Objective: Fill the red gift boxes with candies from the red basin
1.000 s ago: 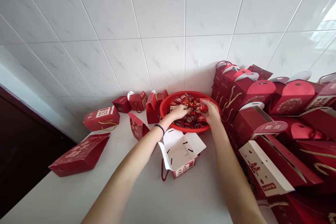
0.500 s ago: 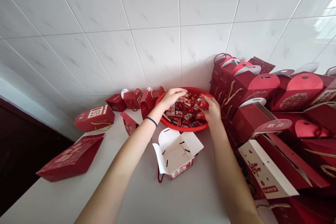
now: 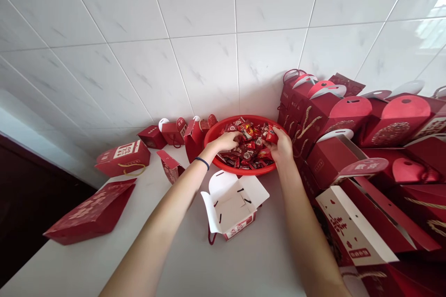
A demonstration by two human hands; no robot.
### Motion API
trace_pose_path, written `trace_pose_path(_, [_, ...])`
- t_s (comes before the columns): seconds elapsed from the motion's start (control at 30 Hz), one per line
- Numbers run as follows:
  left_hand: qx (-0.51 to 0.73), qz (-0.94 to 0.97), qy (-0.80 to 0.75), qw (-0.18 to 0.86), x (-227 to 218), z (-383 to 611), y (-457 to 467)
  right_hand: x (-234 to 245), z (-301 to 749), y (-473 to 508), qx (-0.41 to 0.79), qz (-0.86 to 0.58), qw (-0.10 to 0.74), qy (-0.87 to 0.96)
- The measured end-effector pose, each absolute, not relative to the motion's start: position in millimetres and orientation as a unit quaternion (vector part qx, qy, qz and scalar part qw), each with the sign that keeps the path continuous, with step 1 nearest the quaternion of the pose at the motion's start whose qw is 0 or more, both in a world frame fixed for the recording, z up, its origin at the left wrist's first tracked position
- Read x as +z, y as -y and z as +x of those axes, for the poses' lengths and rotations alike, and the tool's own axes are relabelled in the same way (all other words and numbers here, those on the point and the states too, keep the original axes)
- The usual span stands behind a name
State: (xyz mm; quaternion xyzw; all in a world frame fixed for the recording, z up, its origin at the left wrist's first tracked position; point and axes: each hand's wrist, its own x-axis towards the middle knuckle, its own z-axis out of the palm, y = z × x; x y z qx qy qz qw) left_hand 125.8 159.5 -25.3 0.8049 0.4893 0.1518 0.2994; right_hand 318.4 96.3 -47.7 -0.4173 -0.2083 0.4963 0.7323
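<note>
White worktop (image 3: 254, 260) is running along a wall of large white tiles (image 3: 195, 4), with a dark opening (image 3: 21, 185) showing past its left end. Both hands are reaching over a red basin (image 3: 211, 133) that is standing against the wall, mouth upward; being round, it is showing no long axis. Left hand (image 3: 226, 141) is resting palm down on the wrapped sweets (image 3: 249, 151) with fingers curled into the heap; whether it is gripping any cannot be told. Right hand (image 3: 283, 147) is pinching a red packet (image 3: 270, 135) at its fingertips, just above the heap. The packet is too small for its long axis to be read. Below the wrists, an open gift box (image 3: 232, 204) is sitting mouth up, white flaps spread, its long side slanting upward toward the right hand. Outside the right hand, stacked red boxes (image 3: 348, 120) are leaning on the wall. Beyond the left hand, smaller red boxes (image 3: 123, 157) and a flat red bag (image 3: 92, 213) are lying well apart.
</note>
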Motion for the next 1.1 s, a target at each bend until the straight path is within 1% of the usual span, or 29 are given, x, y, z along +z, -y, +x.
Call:
trace_pose_path(0.2, [0.199, 0.791, -0.525, 0.245, -37, 138, -169, -49, 320, -98, 0.491, -0.423, 0.727, 0.224])
trace_pose_path(0.37, [0.281, 0.756, -0.543, 0.234, -36, 136, -176, -48, 320, -99, 0.492, -0.419, 0.730, 0.220])
trace_pose_path(0.43, [0.318, 0.741, -0.536, 0.249, -32, 130, -175, -47, 320, -99, 0.496, -0.413, 0.730, 0.226])
trace_pose_path(0.53, [0.358, 0.731, -0.496, 0.303, -24, 122, -171, -44, 318, -97, 0.505, -0.402, 0.725, 0.240])
trace_pose_path(0.73, [0.372, 0.729, -0.407, 0.405, -12, 135, -153, -40, 313, -89, 0.542, -0.393, 0.690, 0.275])
trace_pose_path(0.9, [0.384, 0.738, -0.368, 0.415, -9, 155, -142, -38, 313, -85, 0.564, -0.397, 0.668, 0.279])
trace_pose_path(0.97, [0.389, 0.725, -0.354, 0.444, -8, 155, -141, -38, 313, -86, 0.568, -0.399, 0.665, 0.274])
trace_pose_path(1.03, [0.375, 0.719, -0.347, 0.472, -6, 148, -142, -37, 313, -87, 0.566, -0.403, 0.671, 0.260])
trace_pose_path(1.1, [0.295, 0.746, -0.359, 0.477, -5, 138, -142, -36, 314, -88, 0.557, -0.406, 0.685, 0.237])
